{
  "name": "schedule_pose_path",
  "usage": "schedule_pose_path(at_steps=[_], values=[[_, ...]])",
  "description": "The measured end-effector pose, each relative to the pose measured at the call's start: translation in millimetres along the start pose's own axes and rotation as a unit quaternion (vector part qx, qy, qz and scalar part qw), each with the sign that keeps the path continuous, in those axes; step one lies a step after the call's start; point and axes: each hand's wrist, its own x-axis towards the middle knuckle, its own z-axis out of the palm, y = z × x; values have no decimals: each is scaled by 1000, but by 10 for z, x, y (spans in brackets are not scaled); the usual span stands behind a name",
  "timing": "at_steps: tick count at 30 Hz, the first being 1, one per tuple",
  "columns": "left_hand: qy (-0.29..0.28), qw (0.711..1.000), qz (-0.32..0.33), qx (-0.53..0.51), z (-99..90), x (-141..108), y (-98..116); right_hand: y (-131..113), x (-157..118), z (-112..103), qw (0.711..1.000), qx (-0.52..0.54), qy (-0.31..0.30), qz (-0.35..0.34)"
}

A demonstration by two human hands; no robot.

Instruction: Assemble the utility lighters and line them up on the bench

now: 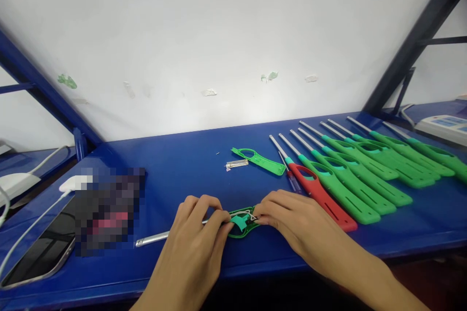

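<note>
An opened green long-necked lighter (239, 232) lies near the table's front edge, its inner parts showing. My left hand (199, 233) is closed round its neck end, thumb and fingertips at the shell. The metal tube (151, 239) sticks out to the left beyond that hand. With fingertips pinched together, my right hand (292, 214) grips the handle end, close to a thin white wire (251, 215) and some small black parts. A teal trigger piece (241, 222) sits between the two hands. What exactly the right fingertips press on is partly hidden.
Beyond my hands lie a loose green shell half (268, 163), a clear fuel tank (237, 163) and a screwdriver (294, 181). A red lighter (324, 199) and several green lighters (350, 194) line the right. A phone (44, 248) with a cable lies left, beside a blurred packet (113, 214).
</note>
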Motion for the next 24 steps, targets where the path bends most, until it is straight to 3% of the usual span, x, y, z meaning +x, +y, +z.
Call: schedule_pose_path(at_steps=[19,24], values=[[-42,997,-11,-69,43,9,-38,33,-32,36,1000,13,26,-11],[-23,998,-6,-56,21,-6,-28,13,-24,15,999,6,29,-15]])
